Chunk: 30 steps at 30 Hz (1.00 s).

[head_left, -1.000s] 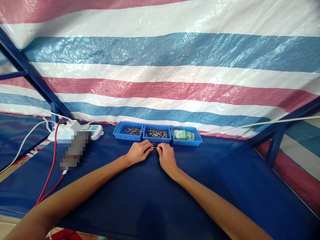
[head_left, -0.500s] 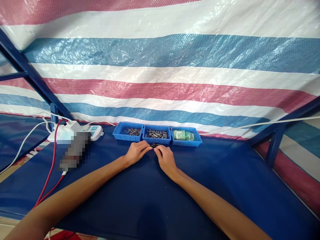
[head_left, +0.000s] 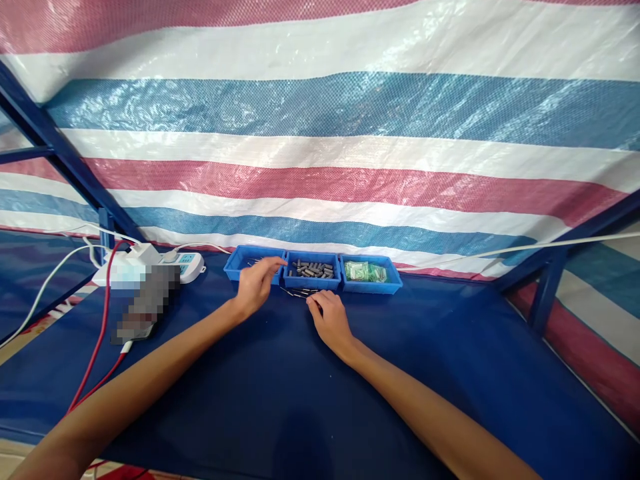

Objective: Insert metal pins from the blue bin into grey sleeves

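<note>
My left hand (head_left: 257, 285) is lifted at the front edge of the left blue tray (head_left: 234, 265), which holds thin metal pins. Its fingers are spread and point toward the tray, with nothing visible in them. My right hand (head_left: 327, 318) rests on the blue table cover with its fingers curled. Its fingertips lie next to a few small assembled pins (head_left: 299, 293) on the cover in front of the middle tray. The middle tray (head_left: 313, 281) holds several grey cylinders (head_left: 313, 269). The right tray (head_left: 373, 287) holds green packets (head_left: 367, 270).
A white power strip (head_left: 186, 266) with white and red cables sits at the back left, beside a blurred dark object (head_left: 147, 300). A striped tarp (head_left: 320, 167) hangs just behind the trays. Blue frame bars stand at the left and right (head_left: 545, 293).
My left hand has left the right hand and risen leftward to the left tray. The small part both hands pinched is no longer held between them. My right hand stayed put.
</note>
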{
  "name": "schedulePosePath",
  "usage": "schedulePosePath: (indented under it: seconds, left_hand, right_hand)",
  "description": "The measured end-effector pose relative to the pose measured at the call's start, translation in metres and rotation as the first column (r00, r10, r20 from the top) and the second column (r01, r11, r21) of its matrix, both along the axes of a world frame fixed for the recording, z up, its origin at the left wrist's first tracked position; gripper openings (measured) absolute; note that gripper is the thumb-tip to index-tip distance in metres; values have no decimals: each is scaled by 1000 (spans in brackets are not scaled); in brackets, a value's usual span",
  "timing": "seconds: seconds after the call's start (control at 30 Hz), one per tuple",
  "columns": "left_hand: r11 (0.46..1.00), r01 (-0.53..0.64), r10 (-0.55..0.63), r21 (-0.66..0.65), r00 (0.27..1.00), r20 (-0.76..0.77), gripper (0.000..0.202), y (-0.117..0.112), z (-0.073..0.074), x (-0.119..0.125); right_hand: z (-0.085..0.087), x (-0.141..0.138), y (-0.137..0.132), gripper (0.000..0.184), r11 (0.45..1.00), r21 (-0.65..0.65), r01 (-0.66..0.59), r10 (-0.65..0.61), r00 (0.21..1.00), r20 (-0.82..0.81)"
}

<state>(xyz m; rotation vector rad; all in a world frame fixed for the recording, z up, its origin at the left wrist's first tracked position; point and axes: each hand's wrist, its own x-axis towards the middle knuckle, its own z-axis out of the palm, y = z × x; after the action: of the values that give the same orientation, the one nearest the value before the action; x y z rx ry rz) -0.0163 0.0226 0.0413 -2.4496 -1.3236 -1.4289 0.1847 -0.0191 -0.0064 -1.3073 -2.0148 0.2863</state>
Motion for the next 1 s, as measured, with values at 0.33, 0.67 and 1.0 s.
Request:
schedulePosePath:
  seconds: [0.33,0.67,1.0]
  left_hand:
    - [981,-162,184,107,952,-245,25,12,1,-5]
    - [990,44,-94,-135,915,-393,25,-16,-52,28]
    - [974,95,-186,-204,852,-489,28,-14,-50,28]
  right_hand:
    - [-1,1,-2,20,998,7,62,-62,982,181]
    - [-8,-1,0,11,991,7,134,-132,963,234]
    - [-7,0,1,10,991,7,134,-133,974,181]
